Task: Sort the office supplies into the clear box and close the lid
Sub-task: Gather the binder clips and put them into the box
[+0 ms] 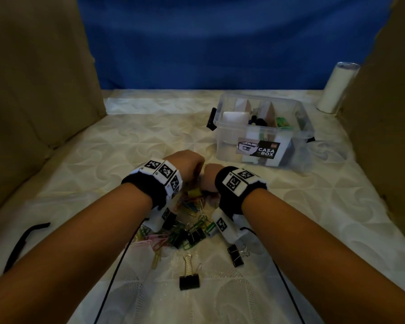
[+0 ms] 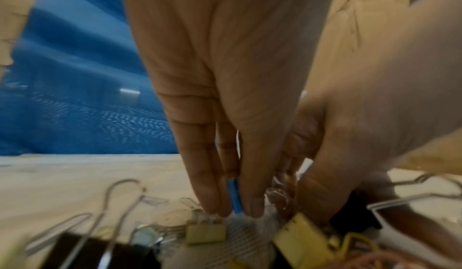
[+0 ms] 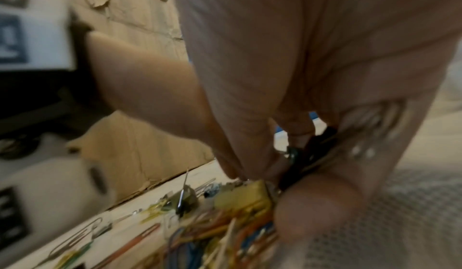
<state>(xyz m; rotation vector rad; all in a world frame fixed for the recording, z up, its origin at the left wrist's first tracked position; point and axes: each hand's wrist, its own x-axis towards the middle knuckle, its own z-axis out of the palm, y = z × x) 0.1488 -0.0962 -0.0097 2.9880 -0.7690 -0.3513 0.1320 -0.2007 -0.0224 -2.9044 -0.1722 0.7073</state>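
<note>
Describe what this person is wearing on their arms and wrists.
Both forearms are bare, with no sleeves. Each wrist carries a black band: the left wristband and the right wristband are ringed with white blocks printed with black square tag markers. A white camera housing hangs under each wrist, and a thin black cable trails back from each. No gloves or rings show.

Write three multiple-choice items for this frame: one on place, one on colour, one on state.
1. Where does the box stand relative to the hands?
A. far right
B. near left
C. between the forearms

2. What colour is the nearest binder clip?
A. red
B. white
C. black

3. Is the box open?
A. lid closed
B. open, no lid on it
C. tipped over

Answers:
1 A, it sits beyond the right hand.
2 C, its body is black.
3 B, the dividers and contents show from above.
</note>
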